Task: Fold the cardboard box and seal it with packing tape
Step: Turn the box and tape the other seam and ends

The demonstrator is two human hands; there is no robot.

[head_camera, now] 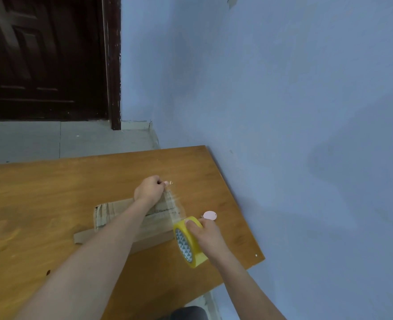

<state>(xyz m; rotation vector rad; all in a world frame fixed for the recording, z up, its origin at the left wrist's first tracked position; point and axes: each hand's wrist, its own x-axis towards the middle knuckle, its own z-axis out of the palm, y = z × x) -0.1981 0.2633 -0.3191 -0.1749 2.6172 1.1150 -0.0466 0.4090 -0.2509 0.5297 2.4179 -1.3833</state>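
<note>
From the head view I note a flattened cardboard box point(121, 218) lying on the wooden surface point(40, 192), roughly at its middle, with one loose flap reaching out toward the near left. The left forearm crosses over the box, hiding part of its top. The left hand point(149, 189) is at the far edge of the box, fingers curled, pinching the free end of a strip of clear tape point(173, 204). That strip runs taut from the left hand across the right end of the box down to the tape roll point(189, 242). The roll has a yellow rim and a core printed with a triangle pattern; it stands on edge at the near right corner of the box. The right hand point(204, 232) grips the roll from the right side, thumb laid over its top rim. Whether the strip already sticks to the cardboard I cannot tell, as it is transparent and blurred. A small pink oval tag point(209, 215) lies on the surface just beyond the right hand. The surface abuts a blue wall point(306, 112) on the right; a dark door point(43, 56) stands at upper left.
</note>
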